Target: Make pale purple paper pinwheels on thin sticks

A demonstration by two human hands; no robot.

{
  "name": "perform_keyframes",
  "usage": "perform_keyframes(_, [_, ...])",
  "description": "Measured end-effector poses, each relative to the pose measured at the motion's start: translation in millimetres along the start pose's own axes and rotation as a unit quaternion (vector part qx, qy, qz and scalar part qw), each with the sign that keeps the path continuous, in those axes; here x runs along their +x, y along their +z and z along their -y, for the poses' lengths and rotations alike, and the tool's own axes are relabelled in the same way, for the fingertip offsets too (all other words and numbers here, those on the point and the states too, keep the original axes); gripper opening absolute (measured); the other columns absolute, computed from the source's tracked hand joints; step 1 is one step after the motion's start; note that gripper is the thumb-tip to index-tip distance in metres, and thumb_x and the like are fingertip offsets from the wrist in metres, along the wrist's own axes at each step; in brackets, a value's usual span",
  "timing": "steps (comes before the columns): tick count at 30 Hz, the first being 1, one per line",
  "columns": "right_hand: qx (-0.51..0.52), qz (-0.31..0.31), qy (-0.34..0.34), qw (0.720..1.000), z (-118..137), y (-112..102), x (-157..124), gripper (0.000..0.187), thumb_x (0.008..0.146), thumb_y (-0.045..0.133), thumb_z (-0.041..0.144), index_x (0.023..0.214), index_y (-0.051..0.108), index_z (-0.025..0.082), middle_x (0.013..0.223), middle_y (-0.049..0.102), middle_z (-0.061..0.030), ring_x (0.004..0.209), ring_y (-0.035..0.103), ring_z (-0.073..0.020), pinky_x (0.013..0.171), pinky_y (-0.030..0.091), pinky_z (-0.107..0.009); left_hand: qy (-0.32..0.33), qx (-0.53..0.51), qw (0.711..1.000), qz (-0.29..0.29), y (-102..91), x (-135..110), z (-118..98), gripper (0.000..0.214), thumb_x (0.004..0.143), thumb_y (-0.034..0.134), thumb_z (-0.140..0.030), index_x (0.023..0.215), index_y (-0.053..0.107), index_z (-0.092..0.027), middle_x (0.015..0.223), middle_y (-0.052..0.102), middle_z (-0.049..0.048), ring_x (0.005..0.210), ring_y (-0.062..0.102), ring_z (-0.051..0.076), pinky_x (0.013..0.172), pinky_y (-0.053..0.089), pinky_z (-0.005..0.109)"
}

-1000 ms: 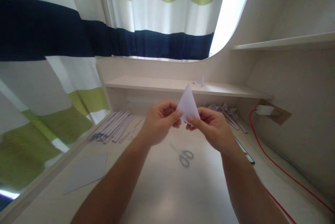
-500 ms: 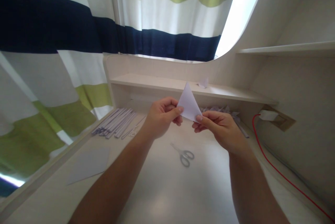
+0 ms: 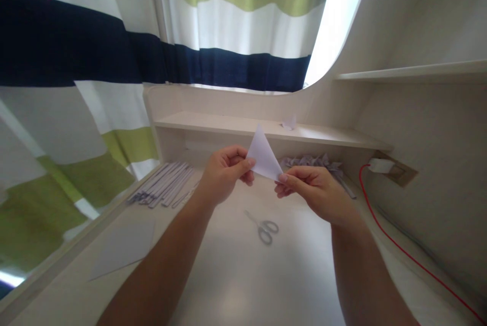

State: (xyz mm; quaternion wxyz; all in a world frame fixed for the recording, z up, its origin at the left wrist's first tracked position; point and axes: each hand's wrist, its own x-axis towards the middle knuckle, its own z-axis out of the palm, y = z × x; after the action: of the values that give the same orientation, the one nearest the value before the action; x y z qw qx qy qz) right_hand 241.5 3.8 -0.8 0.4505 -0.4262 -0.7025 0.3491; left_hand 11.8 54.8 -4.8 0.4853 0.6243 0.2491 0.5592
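A white folded paper triangle (image 3: 263,156) is held up above the desk, its point upward. My left hand (image 3: 229,171) pinches its lower left corner between thumb and fingers. At the lower right corner, my right hand (image 3: 308,186) grips it the same way. Below the hands, grey-handled scissors (image 3: 265,228) lie on the desk with the blades pointing up and left.
Long folded paper strips (image 3: 165,184) lie at the back left, with a flat paper sheet (image 3: 124,247) nearer. Folded paper pieces (image 3: 314,162) are heaped under the shelf (image 3: 228,124), which bears another folded paper (image 3: 289,123). A red cable (image 3: 384,224) runs from a white plug (image 3: 380,165) at right.
The camera view has shifted slightly, so the scene sits a little further left. Both hands keep their hold on the paper triangle, which looks slightly more tilted to the right.
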Motion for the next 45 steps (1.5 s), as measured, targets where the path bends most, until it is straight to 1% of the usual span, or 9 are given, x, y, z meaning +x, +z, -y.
perform_keyframes(5, [-0.001,-0.024,-0.002,1.000,-3.0,-1.8,-1.7,0.034,0.090,0.081,0.051,0.090,0.081,0.017,0.081,0.080,-0.0071,0.073,0.074,-0.0181,0.072,0.058,-0.031,-0.003,0.012,1.000,0.020,0.7,-2.7,-2.1,0.024,0.081,0.085,-0.035,0.083,0.073,-0.013,0.058,0.071,0.0019,0.050,0.064,0.013,0.055,0.056,0.025])
perform_keyframes(13, [-0.007,-0.041,-0.026,0.999,-5.0,-3.0,-1.9,0.030,0.089,0.082,0.044,0.078,0.077,0.017,0.074,0.076,-0.0047,0.069,0.067,-0.0157,0.067,0.051,-0.029,-0.008,-0.004,0.999,0.035,4.7,-3.6,-0.5,0.031,0.078,0.089,-0.040,0.082,0.074,-0.013,0.058,0.071,0.0021,0.050,0.064,0.013,0.054,0.055,0.025])
perform_keyframes(18, [-0.001,-0.041,-0.015,0.999,-5.5,-0.6,-1.0,0.028,0.088,0.083,0.045,0.083,0.078,0.018,0.076,0.075,-0.0039,0.070,0.066,-0.0168,0.065,0.049,-0.029,-0.015,-0.005,0.998,0.057,6.2,-3.8,2.0,0.034,0.078,0.089,-0.043,0.083,0.074,-0.013,0.059,0.071,0.0022,0.049,0.064,0.013,0.053,0.053,0.024])
perform_keyframes(23, [-0.001,-0.045,-0.034,0.998,-3.0,0.3,-3.3,0.031,0.088,0.083,0.045,0.075,0.074,0.018,0.070,0.068,-0.0014,0.065,0.058,-0.0148,0.060,0.042,-0.028,-0.025,-0.005,0.997,0.073,5.7,-4.3,1.8,0.035,0.078,0.090,-0.044,0.083,0.075,-0.013,0.059,0.071,0.0029,0.050,0.064,0.013,0.053,0.053,0.024])
perform_keyframes(28, [-0.018,-0.036,-0.034,0.999,2.2,0.3,-4.0,0.028,0.091,0.079,0.046,0.083,0.077,0.019,0.077,0.072,-0.0035,0.069,0.062,-0.0167,0.062,0.045,-0.029,-0.029,-0.012,0.996,0.085,5.4,-3.5,3.8,0.036,0.077,0.091,-0.044,0.083,0.075,-0.013,0.058,0.070,0.0024,0.050,0.063,0.012,0.052,0.054,0.023])
perform_keyframes(35, [-0.049,-0.097,-0.070,0.992,5.9,3.5,-6.0,0.033,0.091,0.077,0.040,0.067,0.068,0.020,0.063,0.059,-0.0001,0.058,0.050,-0.0141,0.053,0.036,-0.029,-0.023,-0.021,0.995,0.100,6.4,-3.1,5.7,0.030,0.079,0.090,-0.041,0.083,0.077,-0.015,0.065,0.071,0.0022,0.052,0.064,0.012,0.051,0.055,0.024])
perform_keyframes(39, [-0.027,-0.086,-0.050,0.995,7.2,5.1,-6.8,0.030,0.091,0.078,0.042,0.072,0.070,0.021,0.066,0.064,-0.0011,0.059,0.054,-0.0148,0.052,0.038,-0.028,-0.009,-0.010,0.994,0.108,8.8,-4.3,-0.3,0.026,0.082,0.087,-0.039,0.079,0.077,-0.015,0.065,0.069,0.0016,0.055,0.062,0.011,0.053,0.052,0.022])
perform_keyframes(42, [-0.031,-0.086,-0.064,0.994,7.1,3.8,-6.1,0.030,0.092,0.078,0.040,0.071,0.070,0.020,0.066,0.062,-0.0001,0.061,0.053,-0.0141,0.054,0.038,-0.028,-0.010,0.008,0.991,0.132,9.8,-5.7,-4.2,0.027,0.084,0.086,-0.040,0.079,0.078,-0.015,0.065,0.069,0.0022,0.055,0.060,0.011,0.053,0.049,0.022])
perform_keyframes(45, [-0.021,-0.065,-0.066,0.995,6.6,1.9,-6.2,0.029,0.092,0.078,0.039,0.071,0.071,0.020,0.068,0.061,-0.0004,0.064,0.053,-0.0147,0.057,0.039,-0.029,-0.002,0.035,0.991,0.129,8.6,-8.3,-6.2,0.027,0.088,0.081,-0.040,0.078,0.077,-0.016,0.064,0.066,0.0018,0.055,0.058,0.011,0.051,0.045,0.022])
